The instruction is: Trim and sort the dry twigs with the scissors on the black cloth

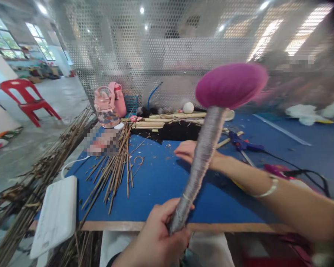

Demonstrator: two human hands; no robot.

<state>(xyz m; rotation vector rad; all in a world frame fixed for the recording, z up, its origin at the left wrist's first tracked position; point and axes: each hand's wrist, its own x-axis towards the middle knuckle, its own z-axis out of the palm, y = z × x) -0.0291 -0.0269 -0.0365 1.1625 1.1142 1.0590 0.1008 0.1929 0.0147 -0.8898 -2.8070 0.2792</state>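
Observation:
My left hand [164,231] is wrapped round the lower end of a grey thread-wrapped handle [202,159]. The handle slants up to the right and carries a magenta, fuzzy oval head [231,84], slightly blurred. Behind the handle, my right hand [186,149] reaches leftward low over the blue tabletop [158,178], fingers stretched out and nothing visible in them. Part of its palm is hidden by the handle. Just beyond its fingers lies a black cloth [180,130]. A blue glue gun [245,142] rests to the right of that hand.
Thin brown sticks [117,167] lie on the table's left part. A white power strip [55,215] juts out at the left edge. A clear pink-topped bottle [105,109], pale rods [161,120] and a white ball [188,108] stand or lie before the perforated metal screen [144,55].

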